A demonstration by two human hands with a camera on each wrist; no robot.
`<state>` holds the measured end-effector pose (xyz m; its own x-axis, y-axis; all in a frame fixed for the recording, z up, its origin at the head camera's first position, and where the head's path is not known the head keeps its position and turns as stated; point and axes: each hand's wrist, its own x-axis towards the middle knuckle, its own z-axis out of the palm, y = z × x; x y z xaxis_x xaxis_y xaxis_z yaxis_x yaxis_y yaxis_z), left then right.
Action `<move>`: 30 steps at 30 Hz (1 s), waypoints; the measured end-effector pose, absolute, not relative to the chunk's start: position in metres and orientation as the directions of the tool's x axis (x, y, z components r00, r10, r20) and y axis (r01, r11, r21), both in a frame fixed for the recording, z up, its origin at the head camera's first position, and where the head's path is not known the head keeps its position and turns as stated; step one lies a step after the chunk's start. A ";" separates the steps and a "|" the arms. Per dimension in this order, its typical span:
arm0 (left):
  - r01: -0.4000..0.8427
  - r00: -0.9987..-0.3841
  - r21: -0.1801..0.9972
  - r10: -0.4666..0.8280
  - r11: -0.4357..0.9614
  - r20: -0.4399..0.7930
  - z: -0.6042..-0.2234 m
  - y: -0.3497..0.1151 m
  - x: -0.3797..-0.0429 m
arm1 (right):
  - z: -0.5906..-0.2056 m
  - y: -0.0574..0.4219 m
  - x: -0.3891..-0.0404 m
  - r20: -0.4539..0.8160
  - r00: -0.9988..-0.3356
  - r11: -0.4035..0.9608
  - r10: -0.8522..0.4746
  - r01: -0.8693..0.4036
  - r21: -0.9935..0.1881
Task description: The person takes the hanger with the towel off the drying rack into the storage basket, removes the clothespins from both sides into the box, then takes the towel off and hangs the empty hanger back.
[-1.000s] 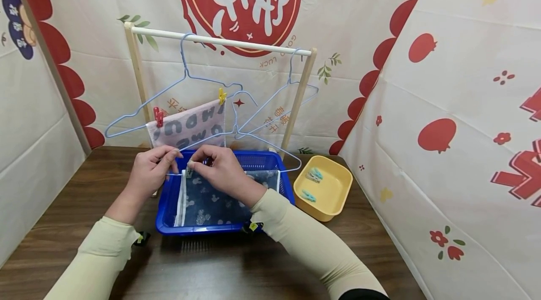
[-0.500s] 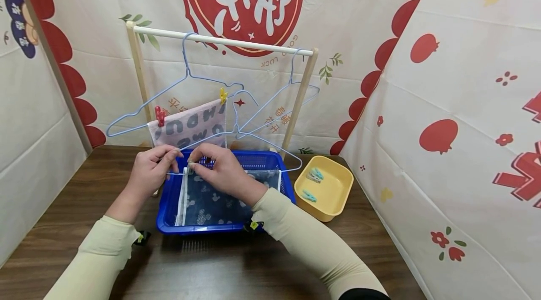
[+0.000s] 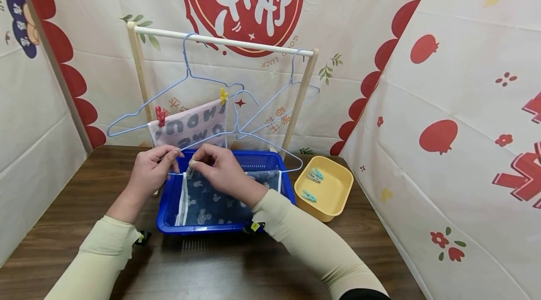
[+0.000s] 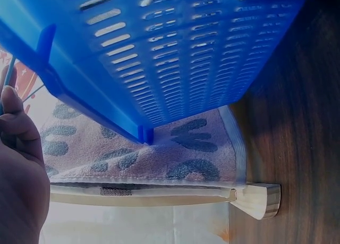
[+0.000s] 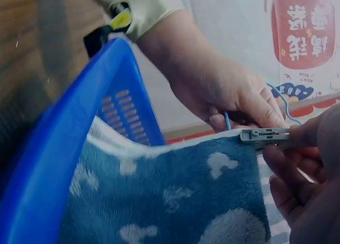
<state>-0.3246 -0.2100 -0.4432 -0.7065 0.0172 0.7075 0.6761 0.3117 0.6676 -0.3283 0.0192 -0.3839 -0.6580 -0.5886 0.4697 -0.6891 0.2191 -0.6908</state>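
Observation:
My left hand [image 3: 150,168] grips the left side of a light blue wire hanger [image 3: 237,126] held over the blue basket. A dark blue towel [image 3: 215,203] with pale mouse-head prints hangs over the hanger's bottom bar, its lower part inside the basket. At the towel's upper left corner, my right hand [image 3: 224,171] pinches a grey clothespin [image 5: 260,136] between thumb and fingers. In the right wrist view the clothespin's jaws sit over the towel's white-edged corner, close to the left hand's fingers [image 5: 260,108].
The blue basket [image 3: 203,230] stands on the wooden table. Behind it, a rack [image 3: 228,43] bears more blue hangers; a pink towel [image 3: 192,124] hangs there by a red clothespin [image 3: 160,116] and a yellow clothespin [image 3: 223,96]. Several clothespins lie in the yellow tub [image 3: 338,199] at right.
The grey clothespin has turned slightly at the towel's corner, with small movements of my right fingers. My left hand and the hanger stay in nearly the same place.

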 end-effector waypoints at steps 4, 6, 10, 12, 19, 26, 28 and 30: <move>0.666 -0.717 0.677 0.016 0.314 0.697 -0.445 -0.210 -0.325 | -0.387 0.019 -0.329 0.428 -0.706 0.195 -0.564 -0.618 -0.762; 0.659 -0.724 0.684 0.018 0.312 0.690 -0.444 -0.211 -0.324 | -0.388 0.019 -0.330 0.433 -0.707 0.188 -0.560 -0.617 -0.764; 0.653 -0.732 0.692 0.023 0.309 0.681 -0.443 -0.212 -0.323 | -0.388 0.019 -0.330 0.447 -0.702 0.179 -0.554 -0.625 -0.760; 0.654 -0.731 0.691 0.024 0.309 0.682 -0.443 -0.212 -0.323 | -0.387 0.019 -0.329 0.454 -0.699 0.178 -0.553 -0.631 -0.755; 0.651 -0.731 0.687 0.021 0.322 0.682 -0.443 -0.213 -0.323 | -0.384 0.025 -0.328 0.463 -0.696 0.184 -0.550 -0.641 -0.745; 0.633 -0.746 0.700 0.016 0.331 0.666 -0.443 -0.214 -0.323 | -0.381 0.038 -0.329 0.460 -0.702 0.209 -0.543 -0.644 -0.736; 0.634 -0.745 0.700 0.017 0.329 0.667 -0.444 -0.215 -0.323 | -0.380 0.045 -0.329 0.463 -0.702 0.221 -0.541 -0.650 -0.727; 0.638 -0.743 0.698 0.019 0.325 0.670 -0.444 -0.215 -0.323 | -0.379 0.053 -0.329 0.467 -0.702 0.226 -0.539 -0.654 -0.722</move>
<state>-0.3233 -0.2150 -0.4437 -0.7426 0.0188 0.6695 0.6378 0.3253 0.6982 -0.3294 0.0530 -0.3794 -0.7016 -0.5386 0.4665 -0.6539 0.2265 -0.7219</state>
